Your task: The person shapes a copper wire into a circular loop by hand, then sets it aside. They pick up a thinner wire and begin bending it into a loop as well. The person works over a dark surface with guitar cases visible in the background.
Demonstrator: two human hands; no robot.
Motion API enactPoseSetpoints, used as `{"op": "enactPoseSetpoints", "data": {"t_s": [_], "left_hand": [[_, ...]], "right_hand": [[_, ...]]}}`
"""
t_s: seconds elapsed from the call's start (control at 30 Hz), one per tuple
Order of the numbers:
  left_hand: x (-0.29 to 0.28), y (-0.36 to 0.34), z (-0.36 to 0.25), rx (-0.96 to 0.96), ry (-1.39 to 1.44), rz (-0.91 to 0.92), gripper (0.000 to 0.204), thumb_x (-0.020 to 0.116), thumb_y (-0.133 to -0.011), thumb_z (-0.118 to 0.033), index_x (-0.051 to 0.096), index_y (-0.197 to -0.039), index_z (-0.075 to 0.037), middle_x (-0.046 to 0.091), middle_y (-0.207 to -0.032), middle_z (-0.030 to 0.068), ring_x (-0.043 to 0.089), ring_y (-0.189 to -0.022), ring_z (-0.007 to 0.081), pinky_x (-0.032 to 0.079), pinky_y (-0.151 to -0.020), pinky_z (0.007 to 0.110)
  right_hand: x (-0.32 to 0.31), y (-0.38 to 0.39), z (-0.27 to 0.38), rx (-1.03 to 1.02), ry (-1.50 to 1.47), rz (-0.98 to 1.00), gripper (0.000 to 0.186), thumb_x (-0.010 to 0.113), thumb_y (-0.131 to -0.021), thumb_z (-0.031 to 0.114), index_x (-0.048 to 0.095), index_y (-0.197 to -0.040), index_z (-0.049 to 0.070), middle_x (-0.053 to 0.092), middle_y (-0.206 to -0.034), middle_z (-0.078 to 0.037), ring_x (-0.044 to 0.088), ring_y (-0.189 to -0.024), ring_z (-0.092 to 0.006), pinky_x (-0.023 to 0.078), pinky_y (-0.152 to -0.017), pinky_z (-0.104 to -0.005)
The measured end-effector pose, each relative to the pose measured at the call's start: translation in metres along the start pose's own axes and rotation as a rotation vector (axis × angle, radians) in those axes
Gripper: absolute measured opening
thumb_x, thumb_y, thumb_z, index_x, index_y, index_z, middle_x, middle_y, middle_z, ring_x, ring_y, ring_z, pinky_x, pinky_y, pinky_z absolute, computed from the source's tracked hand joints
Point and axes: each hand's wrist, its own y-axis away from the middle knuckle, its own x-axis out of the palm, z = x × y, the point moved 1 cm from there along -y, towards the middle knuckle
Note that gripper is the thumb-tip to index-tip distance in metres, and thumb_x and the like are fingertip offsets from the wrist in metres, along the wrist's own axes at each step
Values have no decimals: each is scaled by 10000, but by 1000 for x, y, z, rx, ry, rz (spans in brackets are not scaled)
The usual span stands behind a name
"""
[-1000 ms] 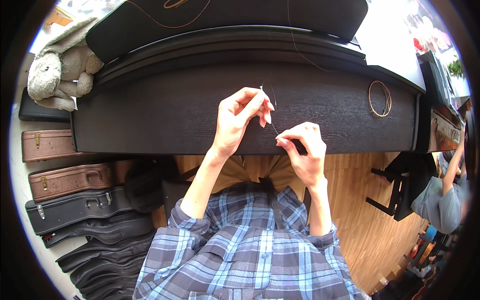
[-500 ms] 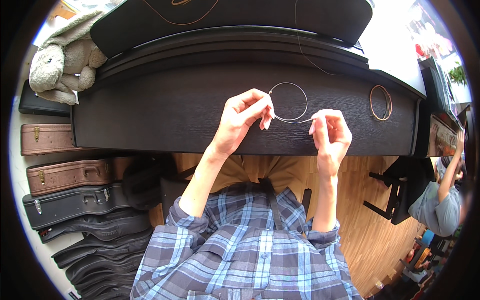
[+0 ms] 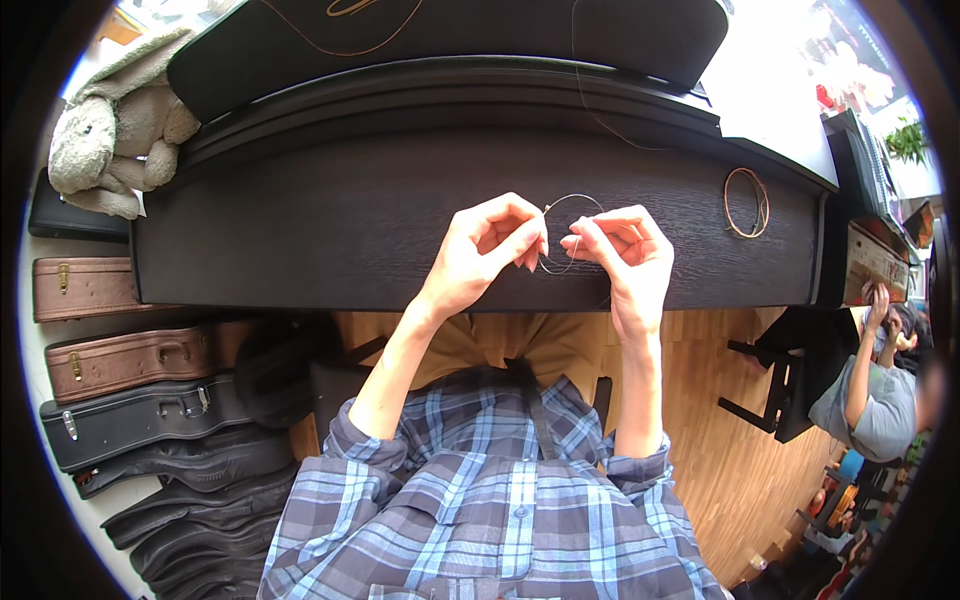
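My left hand (image 3: 488, 245) pinches one side of a thin, silvery coiled guitar string (image 3: 572, 196) between thumb and fingers. On the other side of the small loop, my right hand (image 3: 628, 255) has its thumb and fingertips closed on the same string. Both hands are above the closed dark lid (image 3: 330, 220) of a black piano, close together. Part of the coil is hidden behind my right fingers. Further right on the lid lies a copper-coloured coiled string (image 3: 727, 205).
Another thin string (image 3: 578, 90) trails down from the black panel (image 3: 500, 30) behind. A grey plush rabbit (image 3: 85, 145) sits far left. Brown and black instrument cases (image 3: 130, 360) line the left. A person in a grey shirt (image 3: 870, 405) is at the right, beside a black stool (image 3: 790, 390).
My right hand has moved left, closer to my left hand, and the string's loop looks smaller. The person at the right has shifted their arms.
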Motion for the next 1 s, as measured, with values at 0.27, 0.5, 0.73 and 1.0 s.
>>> {"op": "enactPoseSetpoints", "data": {"t_s": [0.27,0.5,0.73,1.0], "left_hand": [[0,2,-2,-19,-24,35,87,617,-1018,-95,648,-1003,-14,662,-879,36,621,-776,97,526,-744,255],[0,5,-3,20,-62,105,96,634,-1003,-105,655,-972,-16,660,-865,36,616,-770,104,518,-745,266],[-1,4,-2,38,-4,120,89,633,-1001,-95,657,-976,-13,655,-860,41,609,-763,106,517,-735,267],[-2,4,-2,59,21,129,93,631,-1005,-93,654,-983,-5,653,-864,47,609,-762,109,517,-720,260]], "right_hand": [[-2,-3,-12,58,-240,58,217,674,-964,16,480,-886,74,715,-1069,-199,746,-916,-231,622,-771,-308],[-7,-3,-13,74,-273,167,273,698,-937,-6,464,-829,86,734,-1038,-196,750,-903,-234,628,-726,-305],[-7,1,-12,107,-194,140,122,728,-900,-26,689,-1014,-12,743,-990,-158,755,-879,-232,650,-696,-298],[-6,1,-19,30,-134,120,172,740,-881,-45,712,-1050,-33,738,-964,-148,755,-877,-233,651,-707,-300]]}}
